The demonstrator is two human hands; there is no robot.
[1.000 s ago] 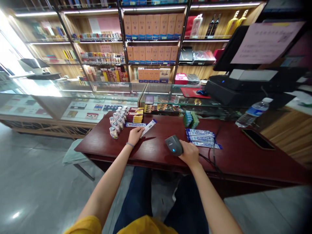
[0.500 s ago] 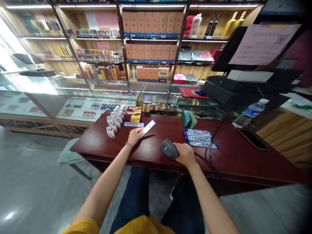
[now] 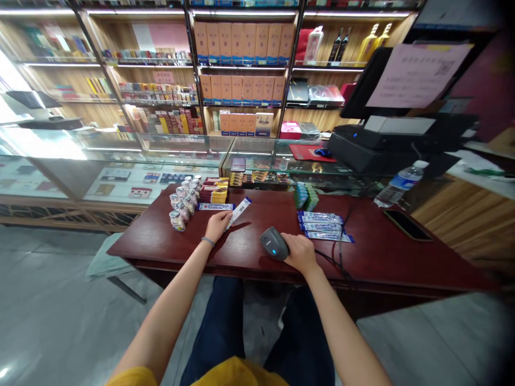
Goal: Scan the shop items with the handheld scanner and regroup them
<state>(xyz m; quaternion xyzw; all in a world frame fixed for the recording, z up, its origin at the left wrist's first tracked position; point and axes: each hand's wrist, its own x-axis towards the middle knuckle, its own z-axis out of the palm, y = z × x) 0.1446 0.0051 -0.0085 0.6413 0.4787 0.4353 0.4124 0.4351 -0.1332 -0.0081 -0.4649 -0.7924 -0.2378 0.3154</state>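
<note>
Between the fingers of my left hand (image 3: 218,226) is a slim white-and-blue packet (image 3: 240,210), tilted up to the right above the dark red table (image 3: 257,209). My right hand (image 3: 300,253) is wrapped round the handle of a grey barcode scanner (image 3: 274,244), whose head points left towards the packet; a small blue light shows on it. Another flat blue-and-white packet (image 3: 216,206) lies just beyond my left hand. To its left stand rows of small lidded jars (image 3: 177,220). A pile of similar blue-and-white packets (image 3: 324,225) lies right of the scanner.
Red-and-yellow packs (image 3: 214,190) and green packs (image 3: 306,196) stand along the table's far side. On the right are a water bottle (image 3: 400,185), a phone (image 3: 407,224) and the scanner's black cable (image 3: 330,258). Glass display cases (image 3: 169,155) run behind. A stool (image 3: 105,257) stands left.
The white-and-blue packet has turned slightly, and printed marks now show on its face. A blue light has come on at the scanner. The whole view has shifted a little, moving things left.
</note>
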